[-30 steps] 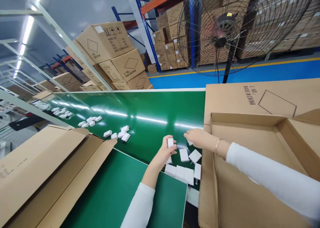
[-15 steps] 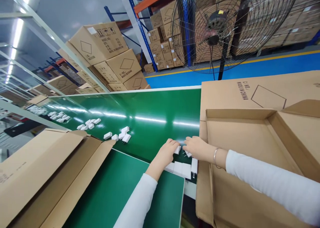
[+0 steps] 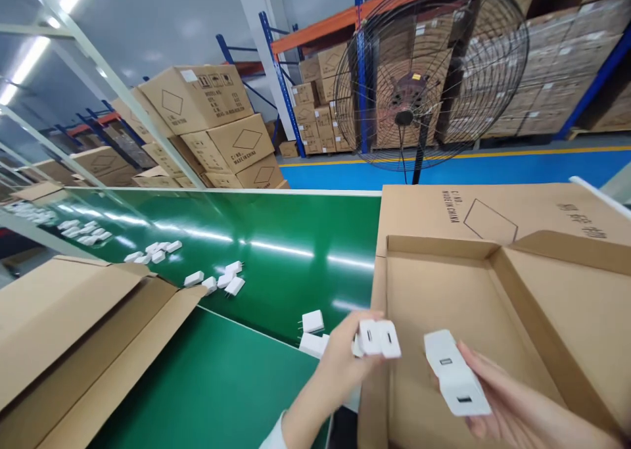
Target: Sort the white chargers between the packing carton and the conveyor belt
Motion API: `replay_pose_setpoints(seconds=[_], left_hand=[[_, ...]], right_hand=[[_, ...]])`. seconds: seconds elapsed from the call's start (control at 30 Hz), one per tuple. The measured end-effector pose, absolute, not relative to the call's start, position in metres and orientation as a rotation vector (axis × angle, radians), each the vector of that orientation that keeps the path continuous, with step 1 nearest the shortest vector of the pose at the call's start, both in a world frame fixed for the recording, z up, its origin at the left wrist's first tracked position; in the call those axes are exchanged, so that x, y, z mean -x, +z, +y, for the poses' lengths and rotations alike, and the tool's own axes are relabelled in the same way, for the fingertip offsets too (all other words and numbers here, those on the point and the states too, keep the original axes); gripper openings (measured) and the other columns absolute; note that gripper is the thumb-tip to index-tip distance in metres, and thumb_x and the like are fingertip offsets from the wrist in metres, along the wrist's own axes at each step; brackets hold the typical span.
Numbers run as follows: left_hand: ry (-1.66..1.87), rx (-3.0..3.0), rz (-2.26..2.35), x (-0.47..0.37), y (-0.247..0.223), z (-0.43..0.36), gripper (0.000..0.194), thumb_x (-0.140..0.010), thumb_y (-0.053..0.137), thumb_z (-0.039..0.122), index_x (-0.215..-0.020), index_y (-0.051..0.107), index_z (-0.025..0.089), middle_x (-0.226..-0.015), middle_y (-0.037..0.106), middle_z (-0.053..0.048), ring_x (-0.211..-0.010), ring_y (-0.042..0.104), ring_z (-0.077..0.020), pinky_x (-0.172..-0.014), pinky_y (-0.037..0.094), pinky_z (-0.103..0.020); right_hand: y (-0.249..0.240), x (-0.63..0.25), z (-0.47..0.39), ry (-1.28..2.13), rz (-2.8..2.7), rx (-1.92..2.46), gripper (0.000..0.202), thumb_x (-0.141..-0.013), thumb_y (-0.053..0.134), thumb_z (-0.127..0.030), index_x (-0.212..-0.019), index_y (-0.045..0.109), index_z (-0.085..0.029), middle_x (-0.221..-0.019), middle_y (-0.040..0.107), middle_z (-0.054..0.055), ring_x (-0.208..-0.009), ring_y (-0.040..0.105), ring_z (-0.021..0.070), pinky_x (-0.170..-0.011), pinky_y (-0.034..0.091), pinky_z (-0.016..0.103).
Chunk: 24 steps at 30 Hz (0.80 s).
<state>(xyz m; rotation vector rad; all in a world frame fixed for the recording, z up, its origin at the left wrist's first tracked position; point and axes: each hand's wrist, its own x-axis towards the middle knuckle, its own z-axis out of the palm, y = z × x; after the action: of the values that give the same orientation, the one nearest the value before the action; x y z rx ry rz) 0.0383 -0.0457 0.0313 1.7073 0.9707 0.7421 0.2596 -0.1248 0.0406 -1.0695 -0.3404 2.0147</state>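
Note:
My left hand (image 3: 345,350) is closed around two white charger plugs (image 3: 378,338) held side by side, their port faces turned toward me. Over the open carton (image 3: 438,258), my right hand (image 3: 507,396) grips two more white USB chargers (image 3: 456,373), also with ports showing. Several loose chargers (image 3: 312,322) lie at the near edge of the green conveyor belt (image 3: 296,225), just left of my left hand and partly hidden by it. Farther up the belt rest small groups of chargers (image 3: 229,279) with metal prongs visible on some.
At the left a flapped cardboard box (image 3: 93,344) stands beside a green side table (image 3: 221,377). Stacked cartons (image 3: 227,140) rise beyond the belt. A large black fan (image 3: 404,114) stands behind the carton, before shelving with boxes.
Both hands have lifted chargers off the belt edge. My right hand has moved over the open carton, my left toward its near side. The camera view has shifted slightly.

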Motion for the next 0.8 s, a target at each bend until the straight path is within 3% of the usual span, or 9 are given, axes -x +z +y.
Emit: replay_pose_setpoints(seconds=[0.2,0.43,0.63,0.8], left_hand=[[0.914,-1.8,0.568,-0.061,0.016,-0.089,0.05,-0.072,0.065,0.004,-0.116,0.055,0.027,-0.118,0.061,-0.005,-0.108,0.058,-0.0196,-0.092,0.048,-0.031],[0.94,-1.762,0.546,-0.063,0.017,-0.09,0.047,-0.072,0.072,0.012,-0.114,0.058,0.027,-0.119,0.063,-0.007,-0.107,0.061,-0.0214,-0.09,0.051,-0.033],[0.976,-1.702,0.536,-0.066,0.015,-0.091,0.041,-0.073,0.072,0.011,-0.11,0.062,0.027,-0.115,0.065,-0.005,-0.112,0.058,-0.0217,-0.099,0.047,-0.037],[0.896,-1.783,0.52,-0.062,0.018,-0.094,0.04,-0.079,0.065,0.013,-0.116,0.059,0.028,-0.12,0.062,-0.005,-0.121,0.052,-0.0225,-0.105,0.041,-0.039]], right_hand=[[0.029,-0.256,-0.149,2.093,-0.246,0.973,0.044,-0.068,0.074,-0.055,-0.096,0.065,-0.022,-0.071,0.069,-0.001,-0.047,0.059,0.0086,-0.041,0.053,0.017],[0.027,-0.258,-0.145,2.178,-0.214,0.878,0.043,-0.071,0.072,-0.055,-0.098,0.066,-0.021,-0.074,0.071,0.002,-0.048,0.06,0.0081,-0.043,0.056,0.017],[0.022,-0.259,-0.146,2.185,-0.226,0.968,0.05,-0.07,0.072,-0.057,-0.107,0.064,-0.024,-0.076,0.07,0.0,-0.049,0.061,0.0092,-0.043,0.055,0.018],[0.019,-0.268,-0.143,1.954,-0.493,1.153,0.061,-0.069,0.067,-0.065,-0.114,0.061,-0.024,-0.079,0.07,0.005,-0.065,0.064,0.018,-0.049,0.054,0.025]])
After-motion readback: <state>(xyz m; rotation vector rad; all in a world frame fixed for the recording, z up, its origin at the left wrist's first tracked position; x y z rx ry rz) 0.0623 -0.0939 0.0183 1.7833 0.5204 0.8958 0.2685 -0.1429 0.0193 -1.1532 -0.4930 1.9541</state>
